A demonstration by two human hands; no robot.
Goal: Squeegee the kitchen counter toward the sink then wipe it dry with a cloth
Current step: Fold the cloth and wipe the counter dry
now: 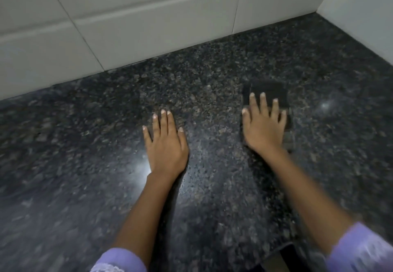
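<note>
Two hands lie flat on our desk [212, 186]: the left hand [165, 142] spread bare to brace us, the right hand [263, 127] pressing a dark cloth [270, 90] near the back-right corner, to wipe.

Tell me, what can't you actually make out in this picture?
- Head view: the dark cloth is motion-blurred and half covered by the right hand; its material is unclear.
- No sink or squeegee shows; the frame edges cut them off.
- Whether the counter is wet: glare only.
</note>
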